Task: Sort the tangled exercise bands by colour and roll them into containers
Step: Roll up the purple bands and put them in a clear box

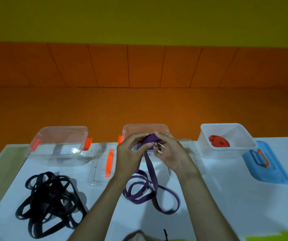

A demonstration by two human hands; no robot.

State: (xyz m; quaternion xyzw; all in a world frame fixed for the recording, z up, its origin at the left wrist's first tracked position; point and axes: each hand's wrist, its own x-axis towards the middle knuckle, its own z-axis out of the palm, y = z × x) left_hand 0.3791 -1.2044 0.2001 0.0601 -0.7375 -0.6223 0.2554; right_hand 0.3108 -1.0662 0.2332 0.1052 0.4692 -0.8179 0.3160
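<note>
Purple band [150,169] hangs from both hands just in front of the middle clear container [164,127]. Its loose loops trail on the bench [226,197], likely so the finished roll can drop straight in. The left hand [130,153] pinches the bunched top end with curled fingers. The right hand [172,153] curls round the other side. Both wrists are raised off the bench. The black bands [49,202] lie well apart, at the left.

Purple band [150,173]; black bands [49,202]; red roll [218,140]; blue lid [265,164].
</note>
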